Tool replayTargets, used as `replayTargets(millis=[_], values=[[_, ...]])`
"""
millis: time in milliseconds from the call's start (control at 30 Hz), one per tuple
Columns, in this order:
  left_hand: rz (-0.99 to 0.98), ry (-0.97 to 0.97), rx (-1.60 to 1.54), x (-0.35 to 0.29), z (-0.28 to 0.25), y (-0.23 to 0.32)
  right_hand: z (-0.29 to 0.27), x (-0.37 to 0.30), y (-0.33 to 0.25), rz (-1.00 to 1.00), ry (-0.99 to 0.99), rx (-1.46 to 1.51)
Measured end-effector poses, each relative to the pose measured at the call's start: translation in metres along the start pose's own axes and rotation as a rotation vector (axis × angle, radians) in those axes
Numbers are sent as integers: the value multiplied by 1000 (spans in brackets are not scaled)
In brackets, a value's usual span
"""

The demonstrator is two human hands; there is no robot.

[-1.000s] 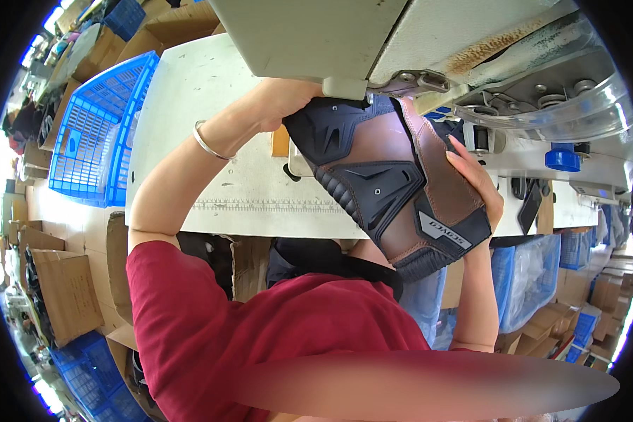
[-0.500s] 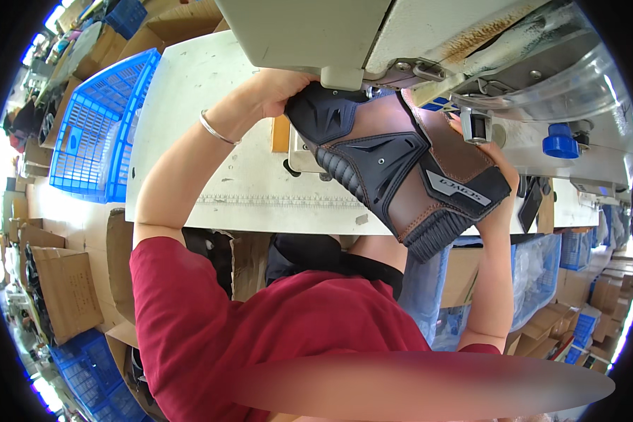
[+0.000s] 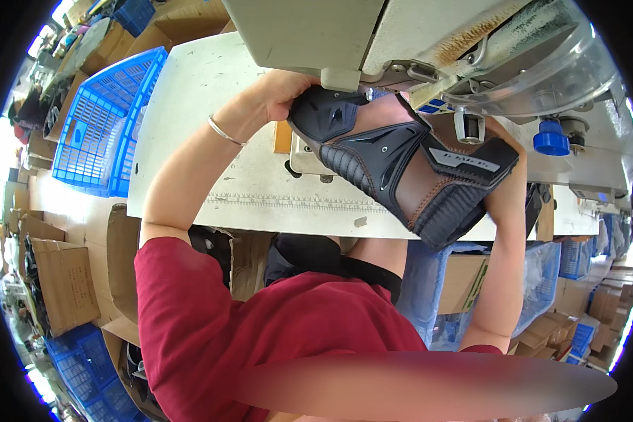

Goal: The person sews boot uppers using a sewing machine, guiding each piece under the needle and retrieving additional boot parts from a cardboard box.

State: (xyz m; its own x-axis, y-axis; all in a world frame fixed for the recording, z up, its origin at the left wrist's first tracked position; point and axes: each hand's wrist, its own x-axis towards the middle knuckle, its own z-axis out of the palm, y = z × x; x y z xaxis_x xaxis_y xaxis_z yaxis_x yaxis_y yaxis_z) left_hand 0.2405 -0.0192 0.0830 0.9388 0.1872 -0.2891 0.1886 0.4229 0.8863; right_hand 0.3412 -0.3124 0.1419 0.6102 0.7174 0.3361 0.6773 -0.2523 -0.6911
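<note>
A white, ruler-marked desk (image 3: 260,218) spreads across the view, and over it hangs the head of a pale grey sewing machine (image 3: 302,35). Below that head, slanting down toward the right past the desk's near edge, is a brown-and-black boot upper (image 3: 387,151) with padded black panels and a ribbed black section. It looks fairly light, bendy in the smooth brown parts and stiffer at the moulded panels; the smooth faces may slide, so the edges and the thick ribbed end seem the surest holds.

At left, a blue slatted plastic basket (image 3: 84,172) has something pale inside, too unclear to name. At right, a blue crate (image 3: 548,278) carries clear plastic. A brown cardboard carton (image 3: 63,281) stands at far left, its contents hidden.

The left hand (image 3: 281,91) has its grip closed on the boot upper's far-left edge. The right hand (image 3: 508,197) cups the opposite end from behind, its fingers mostly hidden. A silver bangle (image 3: 226,131) rings the left wrist.
</note>
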Motion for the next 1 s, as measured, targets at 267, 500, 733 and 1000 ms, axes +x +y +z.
replayTargets(millis=[267, 500, 733, 1000], values=[[93, -204, -156, 27, -14, -23, 12, -28, -32, -283, 580, -370], [88, -52, -117, 0, -5, -24, 52, -72, -23, -506, 444, -520], [110, 29, -202, -7, 7, -31, 64, -83, 5, -380, 515, -357], [69, 62, -228, -14, 9, -43, 42, -70, 17, -383, 438, -299]])
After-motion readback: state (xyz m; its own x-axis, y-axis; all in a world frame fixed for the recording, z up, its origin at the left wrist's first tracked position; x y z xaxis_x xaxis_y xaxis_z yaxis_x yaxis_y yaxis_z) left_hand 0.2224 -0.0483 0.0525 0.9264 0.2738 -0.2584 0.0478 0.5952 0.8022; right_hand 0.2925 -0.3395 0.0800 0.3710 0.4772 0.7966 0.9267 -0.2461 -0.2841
